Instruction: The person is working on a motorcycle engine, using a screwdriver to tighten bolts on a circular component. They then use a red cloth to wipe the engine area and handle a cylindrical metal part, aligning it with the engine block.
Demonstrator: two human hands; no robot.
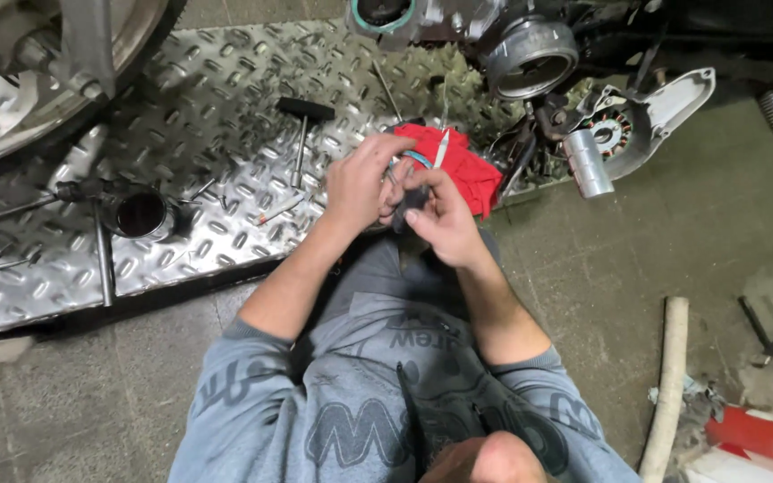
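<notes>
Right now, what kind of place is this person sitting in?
Probably a motorbike repair workshop. A spoked metal wheel stands on a shiny ridged steel floor plate, an opened grey engine sits ahead, and a black-handled T-shaped wrench lies nearby.

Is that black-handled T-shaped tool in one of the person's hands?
No, the T-handle wrench lies on the metal tread plate, apart from the left hand and right hand, which meet by the red rag.
</notes>
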